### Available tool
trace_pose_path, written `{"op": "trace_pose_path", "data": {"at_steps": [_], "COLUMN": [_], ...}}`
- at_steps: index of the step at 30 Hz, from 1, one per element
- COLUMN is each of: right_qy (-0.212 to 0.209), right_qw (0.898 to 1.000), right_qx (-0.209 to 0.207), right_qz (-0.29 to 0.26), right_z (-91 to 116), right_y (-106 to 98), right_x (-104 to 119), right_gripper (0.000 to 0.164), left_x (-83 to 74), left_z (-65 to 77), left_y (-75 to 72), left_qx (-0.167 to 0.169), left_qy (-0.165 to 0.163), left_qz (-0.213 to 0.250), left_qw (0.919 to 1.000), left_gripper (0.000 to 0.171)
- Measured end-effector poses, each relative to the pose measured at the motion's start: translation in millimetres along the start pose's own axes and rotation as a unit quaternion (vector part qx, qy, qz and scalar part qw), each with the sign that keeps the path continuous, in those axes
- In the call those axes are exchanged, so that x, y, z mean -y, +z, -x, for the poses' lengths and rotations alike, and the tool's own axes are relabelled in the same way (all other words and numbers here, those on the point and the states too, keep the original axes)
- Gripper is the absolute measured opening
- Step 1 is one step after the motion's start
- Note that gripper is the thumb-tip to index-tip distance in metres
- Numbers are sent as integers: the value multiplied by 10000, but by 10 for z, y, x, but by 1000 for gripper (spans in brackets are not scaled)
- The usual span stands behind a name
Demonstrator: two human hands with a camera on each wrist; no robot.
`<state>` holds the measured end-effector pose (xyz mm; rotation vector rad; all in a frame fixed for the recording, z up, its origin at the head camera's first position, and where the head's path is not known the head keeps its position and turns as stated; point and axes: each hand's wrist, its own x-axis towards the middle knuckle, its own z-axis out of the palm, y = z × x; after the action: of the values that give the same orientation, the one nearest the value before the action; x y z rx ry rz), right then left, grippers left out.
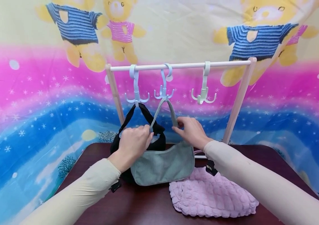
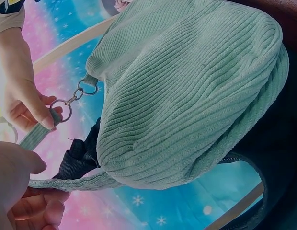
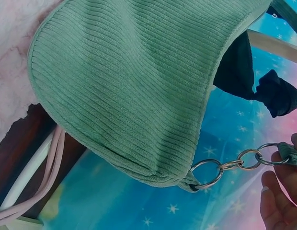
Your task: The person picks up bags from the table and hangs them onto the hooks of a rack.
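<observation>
A green corduroy shoulder bag (image 1: 163,165) hangs by its strap, whose top loops over the middle blue hook (image 1: 164,92). My left hand (image 1: 135,142) pinches the strap's left side between thumb and fingers. On the other side, my right hand (image 1: 191,129) pinches the strap near its lower end, where metal rings (image 3: 230,165) link it to the bag. Behind the green bag a black bag (image 1: 159,142) hangs from the left blue hook (image 1: 137,93); much of it is hidden by my left hand and the green bag.
A pink puffy quilted bag (image 1: 212,193) lies on the dark table (image 1: 137,206) at the right front. A pale green hook (image 1: 203,90) hangs farther right on the white rail (image 1: 187,65). Wooden posts (image 1: 239,103) hold up the rail in front of a printed backdrop.
</observation>
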<state>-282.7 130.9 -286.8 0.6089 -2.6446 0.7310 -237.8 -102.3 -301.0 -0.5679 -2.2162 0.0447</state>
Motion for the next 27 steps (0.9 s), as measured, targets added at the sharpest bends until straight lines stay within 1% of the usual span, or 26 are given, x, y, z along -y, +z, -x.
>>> {"op": "trace_pose_path", "data": {"at_steps": [13, 23, 27], "right_qy": [-44, -37, -41], "right_qw": [10000, 9999, 10000], "right_qx": [-59, 13, 21], "right_qz": [-27, -102, -54], "right_z": [2, 36, 51], "right_y": [-25, -45, -45], "right_x": [-54, -98, -113], "right_gripper": [18, 20, 20], "left_x": [36, 44, 46], "left_z": [15, 21, 32], "left_y": [-34, -46, -61], "left_qx": [-63, 14, 19], "left_qy": [-29, -58, -75], "left_qz": [-32, -69, -105], "left_qw": [10000, 10000, 9999], "left_gripper": [28, 29, 29]}}
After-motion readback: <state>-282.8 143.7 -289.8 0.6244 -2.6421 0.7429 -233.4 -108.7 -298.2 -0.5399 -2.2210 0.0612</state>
